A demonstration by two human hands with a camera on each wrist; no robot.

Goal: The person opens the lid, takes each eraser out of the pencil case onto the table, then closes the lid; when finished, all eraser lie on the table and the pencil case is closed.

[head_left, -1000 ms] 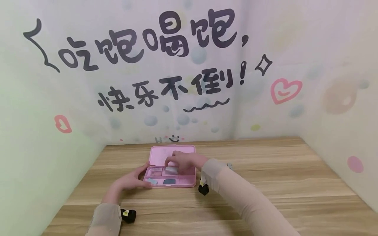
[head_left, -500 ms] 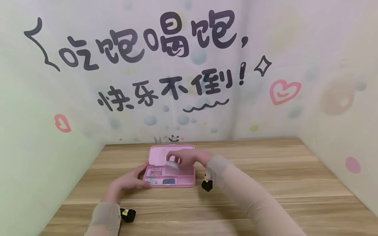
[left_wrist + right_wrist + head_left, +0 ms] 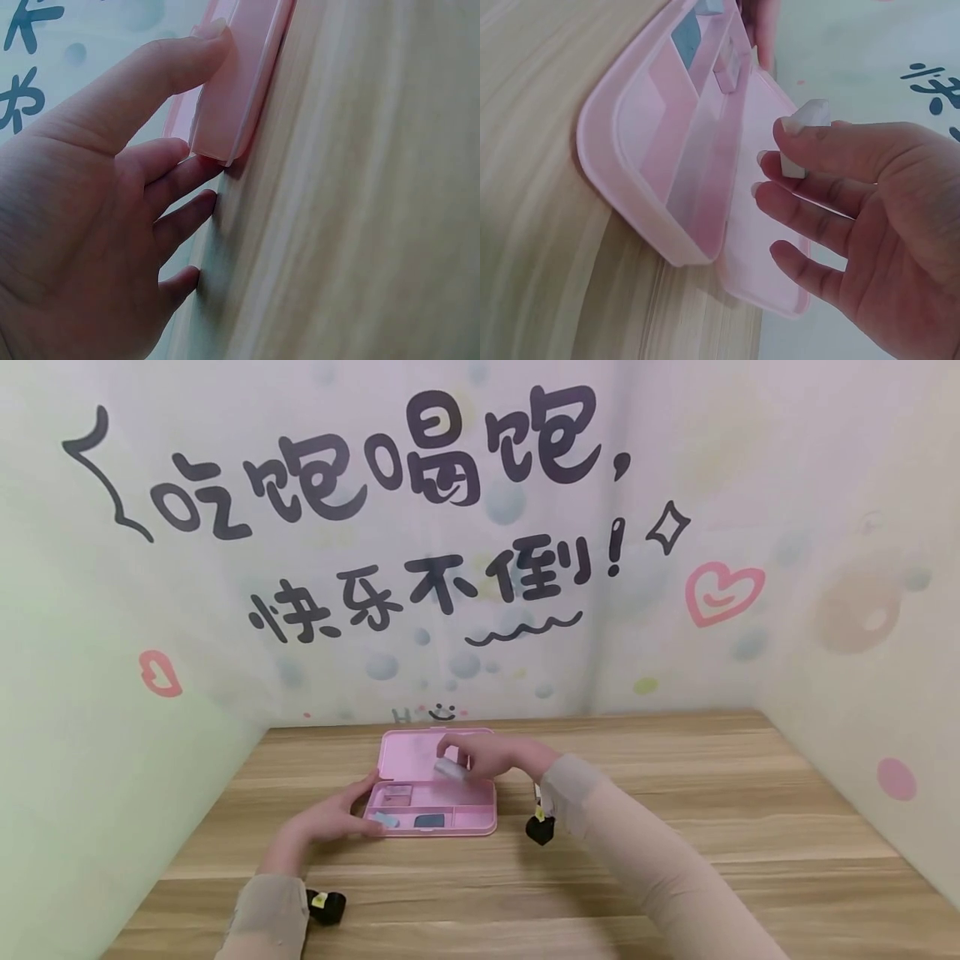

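A pink pencil case (image 3: 474, 819) lies open on the table, its lid (image 3: 405, 756) folded back toward the wall. My left hand (image 3: 330, 818) holds the left end of the case; in the left wrist view the thumb presses its side and the fingers reach round the end. My right hand (image 3: 491, 756) pinches a whitish eraser (image 3: 810, 116) between thumb and fingers, raised over the case in front of the lid. Inside the case sit a dark blue-grey block (image 3: 430, 821), a light blue piece (image 3: 386, 819) and a pink block (image 3: 397, 796).
The wood-grain table (image 3: 675, 827) runs back to a printed cloth wall (image 3: 480, 668) close behind the lid. Side walls stand left and right. A black wrist camera (image 3: 327, 907) hangs at the left wrist, another camera (image 3: 540, 829) at the right.
My right hand has lifted the whitish eraser out of the rear compartment and moved slightly up and right with it. The left hand stays on the case.
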